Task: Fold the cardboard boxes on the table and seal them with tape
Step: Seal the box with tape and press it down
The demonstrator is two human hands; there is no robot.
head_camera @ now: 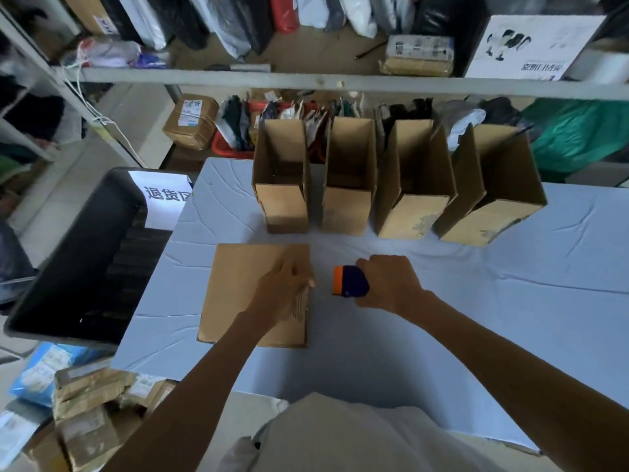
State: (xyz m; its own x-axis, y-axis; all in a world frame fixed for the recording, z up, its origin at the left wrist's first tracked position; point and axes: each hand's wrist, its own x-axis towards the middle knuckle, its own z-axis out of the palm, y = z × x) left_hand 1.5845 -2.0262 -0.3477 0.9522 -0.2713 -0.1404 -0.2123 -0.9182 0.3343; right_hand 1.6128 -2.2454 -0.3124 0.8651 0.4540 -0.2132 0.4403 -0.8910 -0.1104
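A flat cardboard box [238, 284] lies on the table's white cloth [476, 301], left of centre. My left hand [284, 291] rests on its right edge, fingers curled over that edge. Just to the right, my right hand [391, 284] grips a dark blue tape dispenser [350, 281] with an orange front, held low over the cloth. Behind them several opened cardboard boxes stand in a row, tops open: the leftmost [282, 185], then [349, 189], [413, 192] and the rightmost [493, 195].
A dark plastic crate [68, 267] sits off the table's left edge with a white printed sign [163, 199] in it. Taped parcels [92, 403] pile at lower left. Metal shelving [306, 80] full of bagged parcels runs behind the table.
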